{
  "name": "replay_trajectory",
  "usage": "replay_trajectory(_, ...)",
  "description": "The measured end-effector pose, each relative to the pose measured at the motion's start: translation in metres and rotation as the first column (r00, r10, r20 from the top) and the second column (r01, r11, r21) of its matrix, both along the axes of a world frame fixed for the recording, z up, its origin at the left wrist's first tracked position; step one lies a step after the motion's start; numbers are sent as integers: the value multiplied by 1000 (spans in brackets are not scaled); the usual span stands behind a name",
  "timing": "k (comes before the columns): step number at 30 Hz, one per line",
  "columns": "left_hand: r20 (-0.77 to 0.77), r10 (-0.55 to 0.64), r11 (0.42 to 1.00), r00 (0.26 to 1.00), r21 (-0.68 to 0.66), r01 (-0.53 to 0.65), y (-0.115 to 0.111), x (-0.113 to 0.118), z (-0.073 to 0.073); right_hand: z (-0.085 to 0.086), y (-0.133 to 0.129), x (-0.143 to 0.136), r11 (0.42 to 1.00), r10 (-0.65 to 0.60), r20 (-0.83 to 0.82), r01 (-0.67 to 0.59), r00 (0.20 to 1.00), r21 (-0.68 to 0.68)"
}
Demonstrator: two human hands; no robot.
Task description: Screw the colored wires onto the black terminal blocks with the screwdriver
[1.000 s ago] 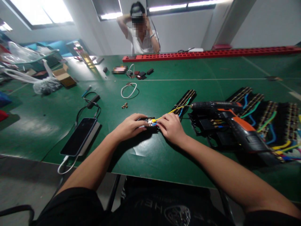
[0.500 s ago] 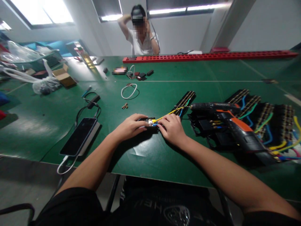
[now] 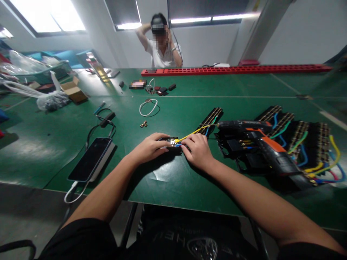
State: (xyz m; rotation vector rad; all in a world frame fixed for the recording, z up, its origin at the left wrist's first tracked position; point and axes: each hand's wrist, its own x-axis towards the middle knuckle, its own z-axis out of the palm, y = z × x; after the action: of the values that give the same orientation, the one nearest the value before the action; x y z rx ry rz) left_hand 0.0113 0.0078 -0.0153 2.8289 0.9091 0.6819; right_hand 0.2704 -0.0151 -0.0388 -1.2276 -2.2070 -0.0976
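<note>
On the green table, a small black block with metal contacts (image 3: 172,142) lies between my hands. My left hand (image 3: 150,147) is closed round the block's left end. My right hand (image 3: 198,148) pinches a blue wire (image 3: 178,144) at the block's right side. A yellow wire (image 3: 189,135) rises from the block and runs over the right fingers towards a black terminal strip (image 3: 212,117). Beside the right forearm lies a black and orange power drill (image 3: 260,135), its bit pointing left. Small brass screws (image 3: 143,124) sit in a pile beyond my left hand.
More terminal strips with coloured wires (image 3: 300,137) lie at the right. A phone (image 3: 90,159) with a cable is at the left. Further back are a white cable loop (image 3: 148,108), a long red rail (image 3: 233,69) and a seated person (image 3: 162,47).
The view has tilted up slightly, so the table's contents appear a little lower. Both hands remain at the block, with hardly any movement.
</note>
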Motion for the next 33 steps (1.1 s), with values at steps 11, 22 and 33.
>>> replay_trajectory(11,-2,0,1000,1000,0,0,3,-3,-4,18,-9,2,998,-37,-10,37,999,-51)
replay_trajectory(22,-5,-5,999,1000,-39,5,3,-4,-3,105,-30,91,974,-217,135,224,967,-36)
replay_trajectory(33,-14,-4,1000,1000,-23,4,1,-2,0,94,-15,182,729,-478,510,647,716,-224)
